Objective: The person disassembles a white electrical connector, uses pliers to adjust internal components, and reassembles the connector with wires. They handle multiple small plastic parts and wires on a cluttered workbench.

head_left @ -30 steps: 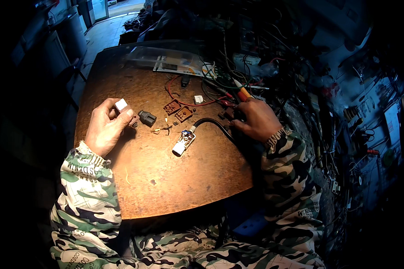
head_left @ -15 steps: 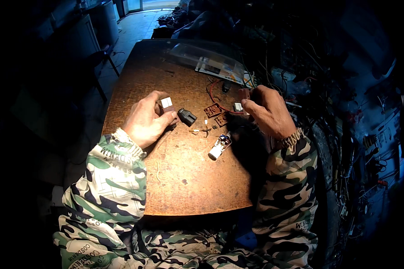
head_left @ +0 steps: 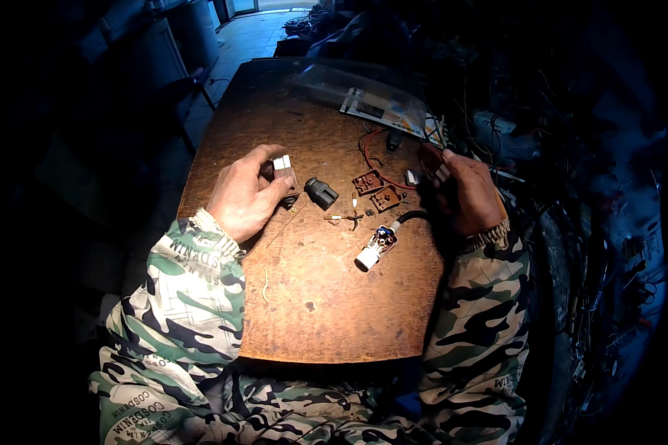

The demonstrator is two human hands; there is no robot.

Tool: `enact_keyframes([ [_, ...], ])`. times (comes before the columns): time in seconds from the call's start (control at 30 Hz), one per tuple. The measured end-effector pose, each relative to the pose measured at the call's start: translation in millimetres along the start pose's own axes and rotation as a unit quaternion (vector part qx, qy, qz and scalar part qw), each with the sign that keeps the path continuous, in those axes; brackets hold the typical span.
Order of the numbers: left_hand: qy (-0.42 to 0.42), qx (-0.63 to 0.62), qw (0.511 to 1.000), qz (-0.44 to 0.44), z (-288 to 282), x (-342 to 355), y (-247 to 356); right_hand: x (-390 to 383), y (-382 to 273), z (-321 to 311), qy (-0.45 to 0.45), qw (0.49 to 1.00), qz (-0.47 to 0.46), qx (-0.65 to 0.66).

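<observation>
Hands [head_left: 241,187] [head_left: 473,194] hold brown pieces [head_left: 285,175] [head_left: 429,157] at a table [head_left: 341,319].

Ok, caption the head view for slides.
Left hand holds brown-and-white block beside black connector housing on wooden table.

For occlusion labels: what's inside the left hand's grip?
The left hand holds a brown-and-white block: white end and some brown body show. Its palm side is covered.

- 1 brown-white block [head_left: 283,172], in left fingers [head_left: 276,193]
- 1 dark connector [head_left: 321,193], beside left fingers
- 2 open brown shells [head_left: 367,182], left of right fingers [head_left: 464,169]
- 1 reddish-brown piece [head_left: 428,157], in right fingers
</observation>
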State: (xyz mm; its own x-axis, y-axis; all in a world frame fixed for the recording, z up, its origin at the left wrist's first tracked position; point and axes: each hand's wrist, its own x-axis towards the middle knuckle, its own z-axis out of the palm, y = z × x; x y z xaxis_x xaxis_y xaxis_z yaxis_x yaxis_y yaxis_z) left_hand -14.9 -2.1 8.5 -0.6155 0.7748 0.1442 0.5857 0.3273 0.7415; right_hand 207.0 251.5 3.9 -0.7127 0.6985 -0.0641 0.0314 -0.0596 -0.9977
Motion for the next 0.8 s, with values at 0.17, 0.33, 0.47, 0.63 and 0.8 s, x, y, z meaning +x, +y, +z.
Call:
enact_keyframes([
  [0.17,-0.003,0.013,1.0,-0.02,2.3,2.5,3.7,2.2,-2.0,-6.9,0.027,0.998,0.043,0.025],
  [0.33,-0.016,-0.018,1.0,-0.008,0.5,0.9,-3.0,-0.1,-5.0,-3.6,-0.003,0.999,0.022,0.026],
  [0.47,0.013,0.008,1.0,0.009,3.3,0.9,9.3,-1.4,-6.2,-5.5,-0.002,0.999,0.035,0.026],
  [0.63,0.047,-0.112,0.992,-0.029,4.6,-2.7,5.7,0.5,-3.6,-3.4,-0.034,0.998,0.029,0.036],
  [0.8,-0.004,-0.162,0.987,-0.022,2.4,0.5,14.1,-3.5,-3.2,-4.2,-0.063,0.996,-0.009,0.057],
])
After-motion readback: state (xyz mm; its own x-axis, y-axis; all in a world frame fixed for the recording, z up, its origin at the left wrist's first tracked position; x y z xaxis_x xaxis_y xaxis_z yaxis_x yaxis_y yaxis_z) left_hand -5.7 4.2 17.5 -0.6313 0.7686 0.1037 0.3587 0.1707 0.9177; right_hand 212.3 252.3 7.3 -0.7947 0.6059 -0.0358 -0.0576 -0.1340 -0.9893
